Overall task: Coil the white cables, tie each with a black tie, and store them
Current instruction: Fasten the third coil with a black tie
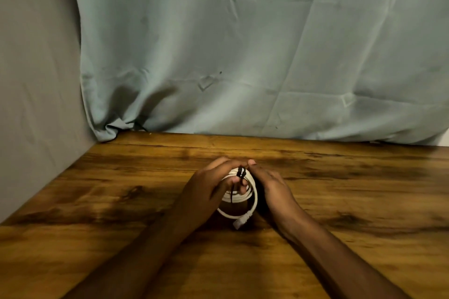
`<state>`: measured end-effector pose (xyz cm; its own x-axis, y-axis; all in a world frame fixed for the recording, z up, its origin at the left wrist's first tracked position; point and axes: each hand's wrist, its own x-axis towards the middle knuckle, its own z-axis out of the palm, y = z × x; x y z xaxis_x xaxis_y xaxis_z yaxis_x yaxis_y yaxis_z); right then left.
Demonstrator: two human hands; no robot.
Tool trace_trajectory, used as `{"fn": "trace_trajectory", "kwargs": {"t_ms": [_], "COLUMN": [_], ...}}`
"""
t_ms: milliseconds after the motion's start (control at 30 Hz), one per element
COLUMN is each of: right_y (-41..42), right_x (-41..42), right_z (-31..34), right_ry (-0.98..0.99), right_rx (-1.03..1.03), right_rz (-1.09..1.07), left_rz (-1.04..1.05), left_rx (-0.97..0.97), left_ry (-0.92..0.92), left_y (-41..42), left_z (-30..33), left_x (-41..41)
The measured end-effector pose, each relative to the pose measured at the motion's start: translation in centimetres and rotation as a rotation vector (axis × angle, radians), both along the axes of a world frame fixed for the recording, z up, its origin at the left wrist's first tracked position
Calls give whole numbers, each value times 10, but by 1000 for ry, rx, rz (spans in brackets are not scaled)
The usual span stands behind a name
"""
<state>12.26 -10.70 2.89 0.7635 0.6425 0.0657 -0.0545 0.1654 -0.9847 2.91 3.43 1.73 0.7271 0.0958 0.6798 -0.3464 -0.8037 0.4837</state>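
Now the tying step is under way: the left hand [209, 184] grips the coiled white cable [239, 198] just above the wooden surface [121, 201], while the right hand [269, 182] pinches the black tie [241, 173] at the coil's top. Next, probably cinching it tight. No readable writing anywhere.

We find the scene dim and warm-toned. Soft light falls from above onto the curtain [243, 43], brightest along its central folds. The wooden table [121, 201] shows dull sheen and dark shadows beside both forearms. We note overall softness, slight motion blur, and wide-angle bending at the edges.
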Motion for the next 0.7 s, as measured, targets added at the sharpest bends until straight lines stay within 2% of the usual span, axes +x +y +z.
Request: {"fn": "trace_trajectory", "kwargs": {"t_ms": [67,233,433,700], "right_y": [1,1,-6,-14], "right_x": [-2,-3,-1,0], "right_z": [1,4,7,17], "right_ry": [-10,-26,47,354], "right_rx": [-8,-10,-14,98], "right_rz": [-5,17,62,271], "left_rz": [28,122,97,129], "left_rx": [81,113,147,113], "left_ry": [-9,-26,-100,-171], "left_y": [1,1,-3,-11], "left_z": [4,7,10,9], "left_x": [-3,-7,-10,-9]}}
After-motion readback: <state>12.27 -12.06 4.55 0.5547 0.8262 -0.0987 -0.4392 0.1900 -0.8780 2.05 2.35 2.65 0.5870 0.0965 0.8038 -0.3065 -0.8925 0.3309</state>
